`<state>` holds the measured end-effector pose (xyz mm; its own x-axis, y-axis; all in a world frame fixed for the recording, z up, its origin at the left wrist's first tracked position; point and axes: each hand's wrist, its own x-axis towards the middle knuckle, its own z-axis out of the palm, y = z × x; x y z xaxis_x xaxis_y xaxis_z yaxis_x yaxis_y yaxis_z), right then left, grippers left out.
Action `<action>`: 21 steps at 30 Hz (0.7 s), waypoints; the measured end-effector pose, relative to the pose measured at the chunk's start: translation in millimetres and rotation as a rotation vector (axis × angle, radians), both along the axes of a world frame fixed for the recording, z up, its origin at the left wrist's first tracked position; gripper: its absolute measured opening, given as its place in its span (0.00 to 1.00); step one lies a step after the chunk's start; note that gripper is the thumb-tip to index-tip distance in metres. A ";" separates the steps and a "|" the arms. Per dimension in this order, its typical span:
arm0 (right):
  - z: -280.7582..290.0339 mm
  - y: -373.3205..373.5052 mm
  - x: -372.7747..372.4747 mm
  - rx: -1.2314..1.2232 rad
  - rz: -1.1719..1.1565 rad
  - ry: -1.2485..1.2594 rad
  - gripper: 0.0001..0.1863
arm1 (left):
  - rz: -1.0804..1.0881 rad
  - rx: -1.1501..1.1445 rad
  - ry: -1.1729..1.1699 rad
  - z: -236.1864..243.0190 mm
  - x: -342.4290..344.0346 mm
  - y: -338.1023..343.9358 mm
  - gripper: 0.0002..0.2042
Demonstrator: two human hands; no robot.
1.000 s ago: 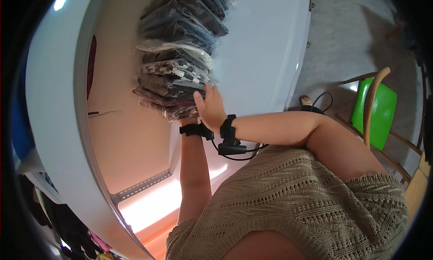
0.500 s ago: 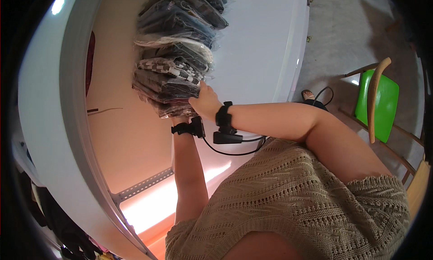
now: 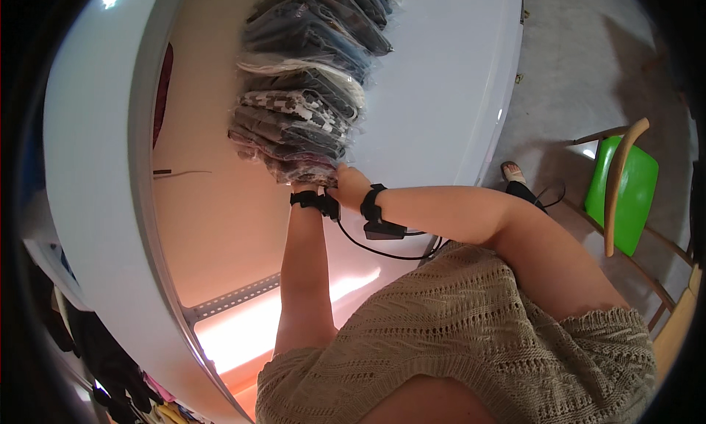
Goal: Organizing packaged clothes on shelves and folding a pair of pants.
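Row of folded dark garments in clear, shiny plastic bags (image 3: pixel 294 122) lies overlapped on the smooth white table (image 3: pixel 434 86), running away from the person. Left hand (image 3: pixel 304 187) is at the near end, mostly hidden by the brown-patterned bagged garment (image 3: pixel 309 174); can't tell whether its grip is spread or pinching. Right hand (image 3: pixel 351 185) is at the near right corner of the same packet, fingers bent inward; contact looks likely, but whether anything is pinched can't be made out.

Risks: slick plastic on slick plastic, so a push from the near end could make packets slide over each other and fan out. Uneven pressure from the two hands could skew the row. Fingers catching only loose film could stretch or tear a bag while the cloth inside stays put. Pulling on the near packet could drag the black-and-white checked packet (image 3: pixel 290 102) just beyond it out of line.

Also the thin black cable (image 3: pixel 382 255) loops below the wrists, near the black strap-on wrist unit (image 3: pixel 384 230); it could snag on a bag corner if the forearms cross. Hidden left fingers make a slip hard to spot.
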<state>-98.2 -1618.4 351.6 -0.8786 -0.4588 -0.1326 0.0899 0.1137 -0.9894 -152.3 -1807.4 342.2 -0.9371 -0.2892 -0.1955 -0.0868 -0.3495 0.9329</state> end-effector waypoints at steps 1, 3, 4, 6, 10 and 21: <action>-1.5 -3.1 -0.8 -0.013 -0.009 -0.002 0.21 | 0.000 -0.001 0.003 -1.0 0.3 -0.4 0.24; -6.5 -5.9 -4.3 -0.007 0.028 0.042 0.18 | 0.016 -0.008 0.009 -1.0 5.1 -7.2 0.24; -9.0 -7.5 -5.6 0.002 0.060 0.086 0.17 | 0.023 -0.016 0.015 -0.7 8.4 -11.1 0.25; -8.7 -12.4 -6.8 0.021 0.024 0.126 0.18 | 0.064 -0.052 0.036 1.7 18.4 -23.4 0.25; -15.7 -30.7 -21.9 0.247 0.119 0.166 0.16 | 0.230 -0.345 0.021 12.1 28.3 -16.5 0.26; -1.0 42.6 11.7 0.082 0.115 -0.065 0.21 | 0.013 0.209 0.218 45.0 8.8 9.1 0.34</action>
<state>-86.5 -1575.9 350.5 -0.8091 -0.5412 -0.2291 0.1356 0.2073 -0.9688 -143.5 -1798.2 387.2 -0.9600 -0.2761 -0.0471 0.1130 -0.5354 0.8370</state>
